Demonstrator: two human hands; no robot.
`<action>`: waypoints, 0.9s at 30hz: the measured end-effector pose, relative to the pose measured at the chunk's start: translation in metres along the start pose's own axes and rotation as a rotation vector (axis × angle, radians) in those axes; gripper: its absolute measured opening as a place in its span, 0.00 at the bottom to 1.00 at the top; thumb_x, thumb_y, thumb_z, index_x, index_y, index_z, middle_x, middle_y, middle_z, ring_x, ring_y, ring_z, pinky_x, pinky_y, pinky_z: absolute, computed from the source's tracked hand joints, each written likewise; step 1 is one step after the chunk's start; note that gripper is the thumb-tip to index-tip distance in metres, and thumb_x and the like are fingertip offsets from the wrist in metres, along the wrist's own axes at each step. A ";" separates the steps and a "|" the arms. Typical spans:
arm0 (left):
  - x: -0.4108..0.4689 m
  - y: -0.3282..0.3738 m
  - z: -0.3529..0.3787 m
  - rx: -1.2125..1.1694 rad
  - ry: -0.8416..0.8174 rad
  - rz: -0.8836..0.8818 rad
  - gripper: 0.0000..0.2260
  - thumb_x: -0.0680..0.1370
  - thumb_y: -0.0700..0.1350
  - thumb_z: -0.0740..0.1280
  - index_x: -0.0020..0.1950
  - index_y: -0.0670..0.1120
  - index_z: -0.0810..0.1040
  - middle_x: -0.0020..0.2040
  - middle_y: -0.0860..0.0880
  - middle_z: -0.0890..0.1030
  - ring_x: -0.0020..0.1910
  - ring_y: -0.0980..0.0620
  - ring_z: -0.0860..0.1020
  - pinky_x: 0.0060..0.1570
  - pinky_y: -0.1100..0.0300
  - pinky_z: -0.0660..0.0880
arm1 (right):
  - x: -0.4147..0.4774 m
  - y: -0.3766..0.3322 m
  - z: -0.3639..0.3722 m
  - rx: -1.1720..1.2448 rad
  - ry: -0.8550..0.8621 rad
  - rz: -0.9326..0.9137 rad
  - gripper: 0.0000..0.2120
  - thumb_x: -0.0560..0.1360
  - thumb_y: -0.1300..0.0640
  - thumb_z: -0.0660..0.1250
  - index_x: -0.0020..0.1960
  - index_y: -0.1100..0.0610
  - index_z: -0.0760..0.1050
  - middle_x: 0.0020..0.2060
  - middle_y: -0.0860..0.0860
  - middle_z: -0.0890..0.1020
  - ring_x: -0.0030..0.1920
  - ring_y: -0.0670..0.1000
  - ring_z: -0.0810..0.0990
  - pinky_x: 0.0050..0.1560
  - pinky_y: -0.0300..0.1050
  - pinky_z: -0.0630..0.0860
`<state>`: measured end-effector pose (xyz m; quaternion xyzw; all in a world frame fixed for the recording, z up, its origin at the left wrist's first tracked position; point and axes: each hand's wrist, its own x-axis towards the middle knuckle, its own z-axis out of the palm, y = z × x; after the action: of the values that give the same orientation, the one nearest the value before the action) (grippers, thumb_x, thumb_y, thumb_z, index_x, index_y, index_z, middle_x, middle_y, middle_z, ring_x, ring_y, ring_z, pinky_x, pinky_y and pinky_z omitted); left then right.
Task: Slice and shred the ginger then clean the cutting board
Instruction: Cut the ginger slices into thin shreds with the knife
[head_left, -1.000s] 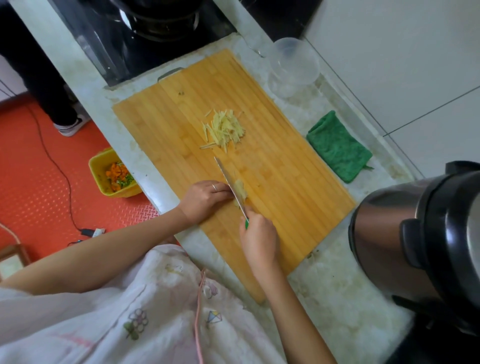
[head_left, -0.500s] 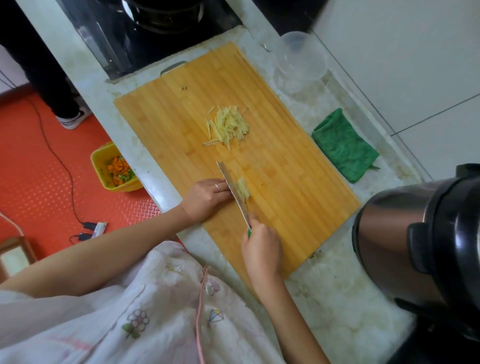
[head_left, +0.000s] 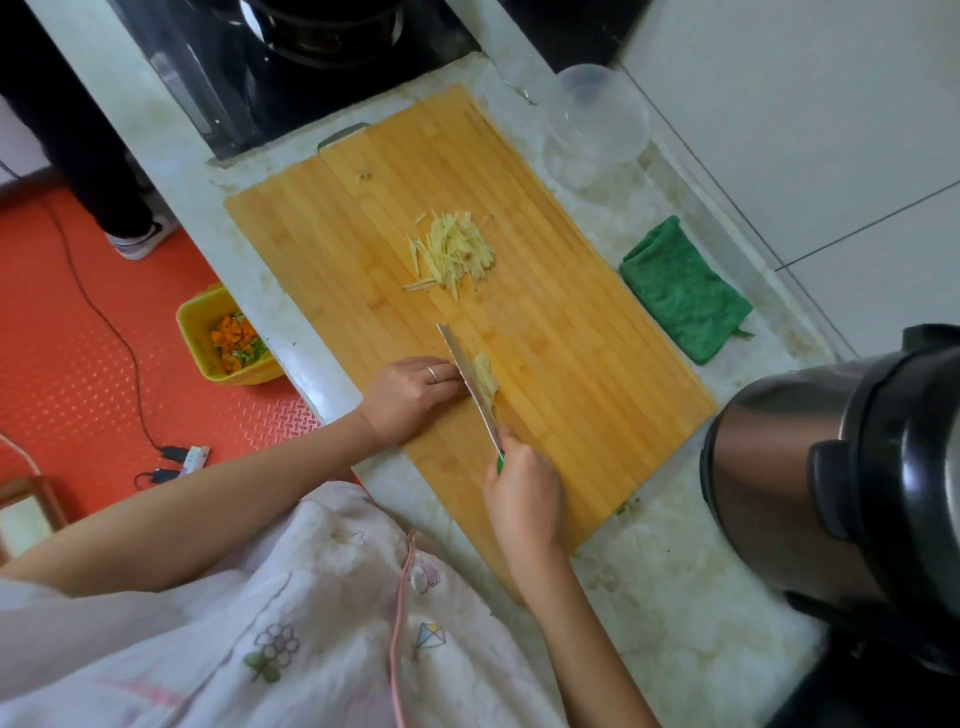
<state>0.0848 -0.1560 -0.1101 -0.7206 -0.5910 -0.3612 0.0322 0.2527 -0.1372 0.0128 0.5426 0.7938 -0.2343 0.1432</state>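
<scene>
While my right grip (head_left: 524, 499) wraps round the knife (head_left: 470, 379) handle, my left grip (head_left: 410, 395) curls beside the blade. I cannot tell what it pins. The ginger (head_left: 485, 376) touches the blade, mid cutting board (head_left: 571, 338), below the shreds (head_left: 457, 249). I should tuck my fingertips and cut thin strips.

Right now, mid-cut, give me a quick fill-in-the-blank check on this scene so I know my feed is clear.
1. The right hand grips the ____ by its green handle.
2. The pile of shredded ginger lies on the wooden ____.
3. The folded cloth is ____ in colour.
4. The left hand wears a ____ on one finger.

Missing words: knife; cutting board; green; ring.
</scene>
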 end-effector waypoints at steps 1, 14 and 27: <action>0.000 -0.001 0.000 -0.002 -0.009 -0.006 0.12 0.81 0.42 0.60 0.47 0.41 0.83 0.48 0.45 0.84 0.45 0.45 0.83 0.42 0.57 0.78 | 0.003 -0.002 0.001 0.007 -0.004 0.003 0.20 0.79 0.59 0.59 0.70 0.50 0.67 0.52 0.56 0.82 0.54 0.57 0.79 0.44 0.48 0.72; 0.001 0.000 -0.001 -0.006 0.023 -0.001 0.14 0.82 0.43 0.59 0.47 0.42 0.83 0.47 0.45 0.84 0.43 0.45 0.82 0.41 0.58 0.78 | 0.002 -0.003 -0.001 0.021 0.000 -0.004 0.20 0.79 0.59 0.59 0.70 0.50 0.68 0.52 0.56 0.82 0.53 0.58 0.79 0.43 0.49 0.72; 0.004 0.003 -0.003 -0.004 0.028 -0.004 0.18 0.83 0.45 0.56 0.45 0.41 0.84 0.46 0.45 0.84 0.41 0.46 0.83 0.37 0.60 0.76 | 0.002 0.000 0.000 0.010 0.001 -0.002 0.22 0.79 0.60 0.58 0.72 0.51 0.66 0.54 0.56 0.82 0.55 0.56 0.79 0.45 0.48 0.73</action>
<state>0.0861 -0.1551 -0.1048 -0.7143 -0.5912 -0.3725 0.0381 0.2522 -0.1358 0.0120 0.5428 0.7932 -0.2380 0.1398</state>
